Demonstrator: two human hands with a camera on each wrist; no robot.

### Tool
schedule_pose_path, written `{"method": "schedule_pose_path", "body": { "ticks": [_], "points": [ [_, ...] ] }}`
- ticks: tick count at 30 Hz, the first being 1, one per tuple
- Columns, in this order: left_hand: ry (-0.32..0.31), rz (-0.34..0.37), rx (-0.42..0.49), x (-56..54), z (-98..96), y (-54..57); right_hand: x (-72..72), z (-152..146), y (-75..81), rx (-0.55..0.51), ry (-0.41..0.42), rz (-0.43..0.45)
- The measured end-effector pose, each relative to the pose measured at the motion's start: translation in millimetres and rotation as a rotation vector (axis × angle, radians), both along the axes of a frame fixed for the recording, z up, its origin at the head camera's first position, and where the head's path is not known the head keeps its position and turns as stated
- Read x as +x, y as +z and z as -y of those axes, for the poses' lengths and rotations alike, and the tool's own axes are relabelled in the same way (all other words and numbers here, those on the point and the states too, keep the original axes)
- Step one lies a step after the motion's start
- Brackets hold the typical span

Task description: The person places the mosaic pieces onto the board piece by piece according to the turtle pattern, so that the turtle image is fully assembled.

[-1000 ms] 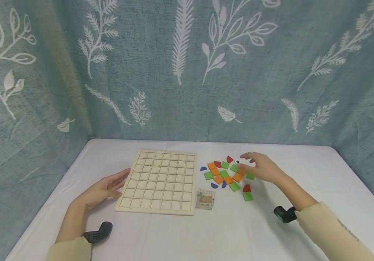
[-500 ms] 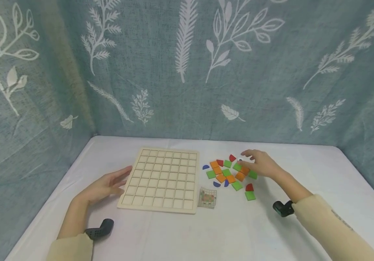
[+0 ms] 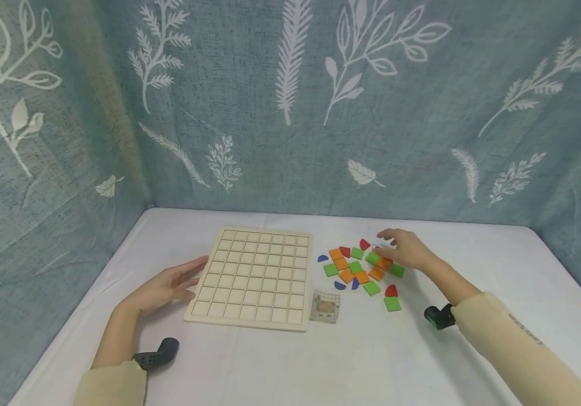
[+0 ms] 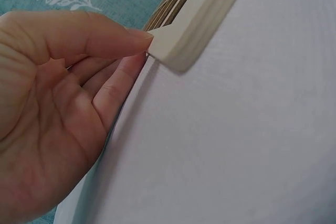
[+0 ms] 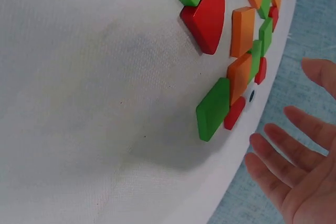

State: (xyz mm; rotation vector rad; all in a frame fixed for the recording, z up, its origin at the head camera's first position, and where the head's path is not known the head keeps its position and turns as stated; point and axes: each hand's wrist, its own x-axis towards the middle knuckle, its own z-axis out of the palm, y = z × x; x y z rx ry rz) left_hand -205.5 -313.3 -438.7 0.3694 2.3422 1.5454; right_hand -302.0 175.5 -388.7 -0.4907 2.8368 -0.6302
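Observation:
My left hand [image 3: 163, 287] lies at the left edge of a pale wooden grid board [image 3: 252, 276], fingers extended along it. In the left wrist view, the thumb tip touches the corner of the board [image 4: 184, 40]. Over the far right of a cluster of flat coloured tiles hovers my right hand [image 3: 407, 251], holding nothing. The right wrist view shows its fingers [image 5: 275, 166] spread and loosely bent, apart from the tiles. Nearest to them are a white disc [image 5: 252, 96] with a dark dot, a red piece [image 5: 234, 113] and an orange tile [image 5: 240, 77].
A small patterned card [image 3: 326, 307] lies against the board's right edge. Several green, orange, red and blue pieces lie right of it, with a green square [image 3: 392, 304] and a red quarter-round [image 3: 391, 291] nearer the front. A blue curtain [image 3: 249, 113] hangs behind the table.
The head view has shifted slightly, so the scene sits a little further right. My right hand has drifted slightly away from me, now mostly covering the white disc. The left hand stays at the board.

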Motion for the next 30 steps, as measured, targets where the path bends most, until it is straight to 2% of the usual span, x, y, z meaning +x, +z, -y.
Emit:
{"method": "schedule_pose_path", "body": {
  "ticks": [5, 9, 16, 20, 27, 30],
  "points": [
    [-0.016, -0.001, -0.014, 1.0, -0.2, 1.6, -1.9, 0, -1.7, -0.015, 0.000, 0.014],
    [-0.050, -0.012, -0.081, 2.0, -0.2, 7.6, -2.2, -1, -3.1, -0.022, 0.001, 0.016],
    [-0.214, -0.003, -0.110, -2.1, 7.3, 18.2, -4.0, -2, -3.2, -0.010, -0.009, 0.008],
    [-0.264, 0.009, -0.145, -1.1, 10.4, 22.1, -2.6, -3, -0.4, -0.005, 0.006, -0.010],
    [-0.241, -0.096, -0.375, 1.2, 7.5, 31.2, -0.1, -5, 1.4, -0.006, 0.016, -0.017],
    [-0.254, -0.112, -0.435, -0.3, 4.9, 34.4, 0.7, -6, 0.2, -0.008, 0.014, -0.018]
  ]
}}
